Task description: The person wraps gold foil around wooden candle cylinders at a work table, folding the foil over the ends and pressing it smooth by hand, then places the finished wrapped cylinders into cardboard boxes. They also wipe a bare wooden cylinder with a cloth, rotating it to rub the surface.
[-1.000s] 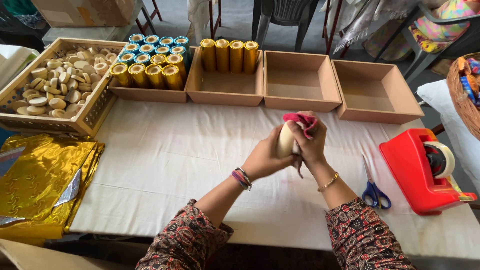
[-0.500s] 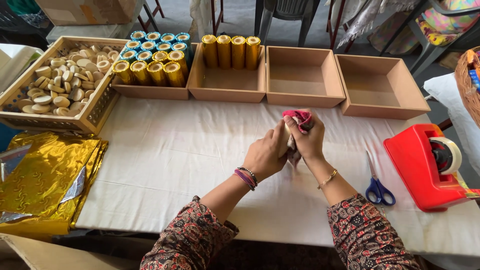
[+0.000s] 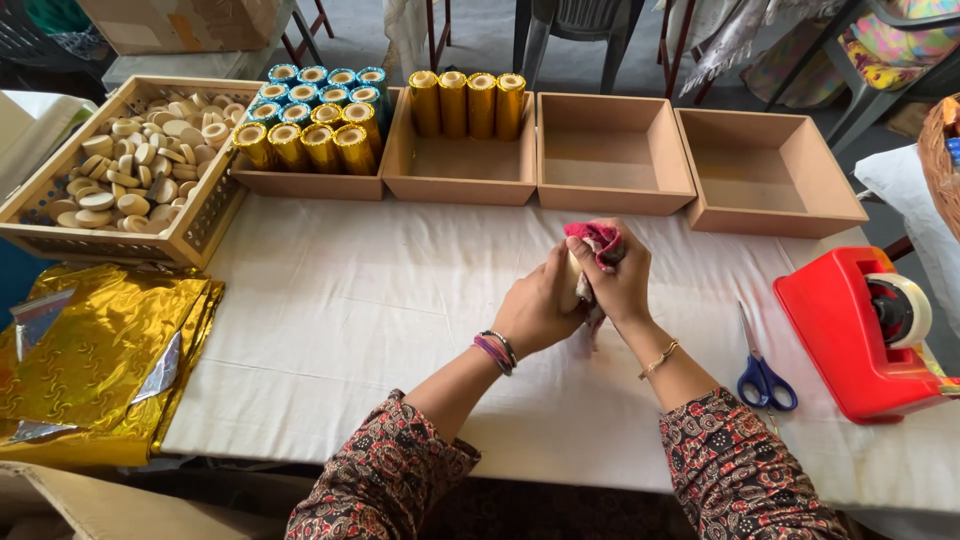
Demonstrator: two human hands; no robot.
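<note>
Hands: a person's left hand (image 3: 535,305) and right hand (image 3: 615,285) are pressed together over a white-covered table (image 3: 350,300), both closed around one small thing held up off the cloth.
Held thing: a pale wooden roll (image 3: 573,275), mostly hidden between the palms — the left hand steadies it, it seems, while the right works on it.
Cloth: a pink rag (image 3: 597,238) pinched in the right fingers sits on top of the roll, as if for wiping.
Supply: a slatted crate (image 3: 200,228) at far left holds a heap of bare wooden pieces (image 3: 120,170), within the left arm's reach.
Wrapped pieces: gold and blue foil-covered rolls (image 3: 310,115) stand packed in the first cardboard tray; four gold rolls (image 3: 467,103) in the second.
Spare trays: two brown trays (image 3: 610,190) stand beside them.
Wrapping: gold foil sheets (image 3: 90,360) lie at the left edge.
Tools: blue-handled scissors (image 3: 762,375) and a red tape dispenser (image 3: 850,335) wait at right — beside the working hand.
</note>
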